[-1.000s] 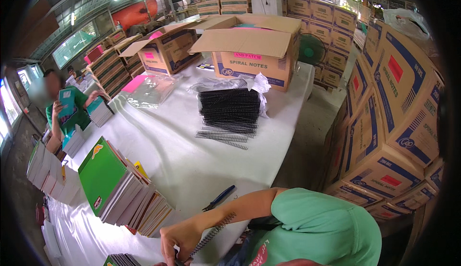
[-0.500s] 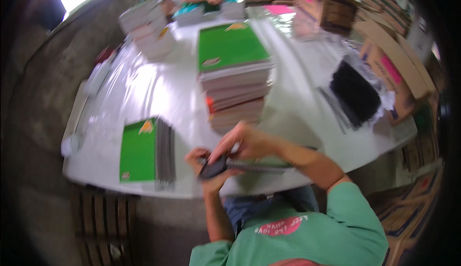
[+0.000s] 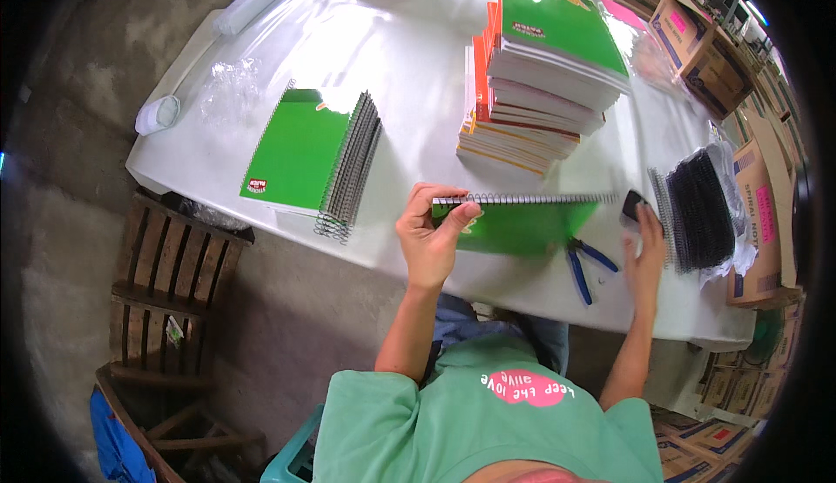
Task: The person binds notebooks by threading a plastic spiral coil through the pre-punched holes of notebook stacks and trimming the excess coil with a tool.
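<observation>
The fingers of your left hand [image 3: 428,235] are closed on one end of a green notebook [image 3: 527,226], with the thumb against the cover and the other fingers behind the bound edge. You have the notebook over the near side of the white worktop [image 3: 418,135], bound edge upward, so the cover slants steeply and shows as a narrow green band, smeared by motion blur toward its far end. A yellowish patch shows just beside your thumb, and a strip of white page edge lies along the top by your fingers. A thin dark spiral coil [image 3: 540,198] runs along that top edge; its loops look distinct near your hand, grow fuzzy to the right, and reach past the cover's corner.

Your right hand [image 3: 646,252] is apart from the notebook, its fingers stretched toward a small dark object [image 3: 634,202] and overlapping it; the blur leaves you unable to tell whether they grip it. Blue-handled pliers [image 3: 582,274] lie spread just below the notebook's right end. To the right sits a dense bundle of black coils [image 3: 701,213]. Beyond the notebook rises a tall stack of notebooks [image 3: 562,34], green on top, and left of it lies a pile of spiral-bound green notebooks [image 3: 296,148].
</observation>
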Demonstrator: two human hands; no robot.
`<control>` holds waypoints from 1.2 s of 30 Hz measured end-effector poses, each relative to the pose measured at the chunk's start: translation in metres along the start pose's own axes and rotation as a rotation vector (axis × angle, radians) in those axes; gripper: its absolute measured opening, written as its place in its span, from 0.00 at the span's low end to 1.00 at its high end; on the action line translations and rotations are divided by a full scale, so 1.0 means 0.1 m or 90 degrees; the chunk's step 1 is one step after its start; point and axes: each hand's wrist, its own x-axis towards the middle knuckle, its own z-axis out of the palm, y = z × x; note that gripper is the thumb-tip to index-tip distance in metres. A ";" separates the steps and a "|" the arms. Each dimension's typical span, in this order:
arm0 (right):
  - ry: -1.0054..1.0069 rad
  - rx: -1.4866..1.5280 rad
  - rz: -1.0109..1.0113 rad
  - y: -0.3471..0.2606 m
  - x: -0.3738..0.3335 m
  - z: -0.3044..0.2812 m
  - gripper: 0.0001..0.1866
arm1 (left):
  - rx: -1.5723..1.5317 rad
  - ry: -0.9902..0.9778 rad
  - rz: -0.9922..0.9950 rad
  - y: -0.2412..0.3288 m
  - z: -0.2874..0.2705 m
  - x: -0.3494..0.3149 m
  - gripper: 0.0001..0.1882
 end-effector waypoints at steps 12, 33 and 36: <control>0.025 0.197 0.003 -1.00 -0.48 0.13 0.22 | 0.183 -0.037 0.190 0.00 0.00 -0.25 0.19; -0.501 0.971 0.184 -1.83 -0.26 -0.46 0.21 | 0.241 -0.062 0.386 0.03 0.14 -0.40 0.25; -0.668 1.187 0.334 -1.78 -0.30 -0.37 0.23 | 0.293 -0.081 0.441 -0.02 0.04 -0.40 0.24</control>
